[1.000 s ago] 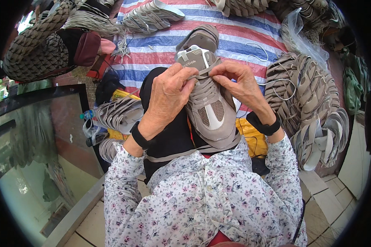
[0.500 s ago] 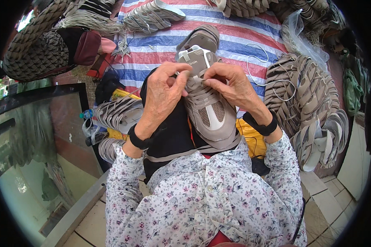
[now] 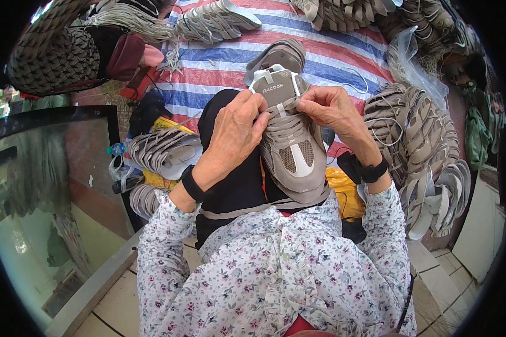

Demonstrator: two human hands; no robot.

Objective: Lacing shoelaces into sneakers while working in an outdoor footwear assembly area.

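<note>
On my lap rests a taupe and white sneaker upper (image 3: 305,181), toe toward me, its tongue standing up at the far end. Grey-taupe shoelace (image 3: 289,124) runs in rows across its front. At the tongue's right side, my right hand (image 3: 336,112) pinches the shoelace between thumb and fingertips. On the left side, my left hand (image 3: 235,128) is closed with curled fingers by the top eyelets, and the lace leads into it; its fingertips are partly hidden. A grey strap (image 3: 236,212) crosses my lap just below the toe.
Stacked taupe shoe uppers (image 3: 416,132) lie at my right, and more grey uppers (image 3: 163,151) at my left. Ahead spreads a striped plastic sheet (image 3: 219,84). A framed glass panel (image 3: 56,208) stands at left; a yellow bag (image 3: 343,194) sits beside my right leg.
My hands have moved apart, left hand to the left side and right hand to the right side of the tongue. The upper appears slightly farther right in view.
</note>
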